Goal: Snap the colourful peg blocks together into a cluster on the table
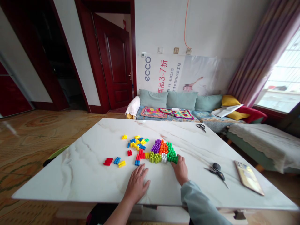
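My left hand (138,182) lies palm down on the white marbled table, fingers stretched out, just in front of a red-and-blue piece (137,160). At the right corner of a tight cluster of small peg-shaped plastic pieces, my right hand (181,168) has thumb and fingers closed around green pieces (172,153). Purple pieces (156,145) and orange pieces (163,147) stand at the cluster's back. Lime pieces (155,158) and white pieces (164,158) form its front. To the left lie loose red pieces (108,161), blue pieces (117,160) and yellow pieces (122,163).
Right of my hands, a dark-handled tool (217,171) and a phone (249,177) rest on the table (93,181). Black scissors (201,127) lie near the far edge. A sofa with cushions (182,100) stands behind the table.
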Motion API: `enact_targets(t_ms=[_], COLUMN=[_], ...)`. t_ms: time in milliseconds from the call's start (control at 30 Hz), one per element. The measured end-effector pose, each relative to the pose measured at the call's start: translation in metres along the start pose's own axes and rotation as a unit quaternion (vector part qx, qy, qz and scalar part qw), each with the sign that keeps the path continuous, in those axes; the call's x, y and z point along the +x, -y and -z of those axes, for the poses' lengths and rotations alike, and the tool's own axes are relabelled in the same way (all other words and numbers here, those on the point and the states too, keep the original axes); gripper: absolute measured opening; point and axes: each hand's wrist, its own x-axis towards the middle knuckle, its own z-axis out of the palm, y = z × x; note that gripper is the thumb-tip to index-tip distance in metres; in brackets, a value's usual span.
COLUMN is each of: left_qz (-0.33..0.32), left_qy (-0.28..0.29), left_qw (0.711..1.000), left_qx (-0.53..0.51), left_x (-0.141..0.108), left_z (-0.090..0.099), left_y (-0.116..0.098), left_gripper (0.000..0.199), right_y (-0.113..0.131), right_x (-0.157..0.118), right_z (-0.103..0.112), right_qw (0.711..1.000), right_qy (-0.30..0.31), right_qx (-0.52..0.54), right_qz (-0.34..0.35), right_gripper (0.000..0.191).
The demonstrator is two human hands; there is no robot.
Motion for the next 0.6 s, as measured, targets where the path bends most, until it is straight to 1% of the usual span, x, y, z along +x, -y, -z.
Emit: enact_targets(t_ms=[267,367,433,500,533,567,600], left_qz=[0.002,0.0,-0.002,-0.003,-0.004,-0.005,-0.006], left_qy=[-0.006,-0.013,-0.016,-0.018,-0.018,-0.018,-0.019], left_qw=[1.0,1.0,1.0,1.0,1.0,1.0,1.0], left_qx=[-0.008,-0.008,-0.006,-0.004,-0.003,-0.002,-0.002], left_x=[-0.001,-0.001,-0.001,-0.001,-0.001,-0.001,-0.001], left_z=[-0.001,-0.003,-0.004,-0.003,-0.003,-0.003,-0.002], left_y=[0.0,0.001,0.001,0.001,0.001,0.001,0.001], left_gripper=[0.05,0.05,0.05,0.05,0.05,0.05,0.05], right_y=[0.002,-0.001,-0.006,-0.011,-0.012,-0.012,-0.009], right_x=[0.012,0.013,0.007,-0.004,-0.011,-0.019,-0.026], right_z=[-0.001,-0.002,-0.002,0.001,0.003,0.005,0.008], right_qw=[1.0,1.0,0.999,0.997,0.997,0.997,0.997], right_qy=[0.022,0.011,-0.027,-0.066,-0.07,-0.058,-0.031], right_qx=[0.009,0.017,0.028,0.033,0.03,0.024,0.014], right_qz=[-0.011,-0.002,0.01,0.023,0.034,0.05,0.071], right_gripper=[0.042,0.045,0.045,0.038,0.032,0.026,0.022])
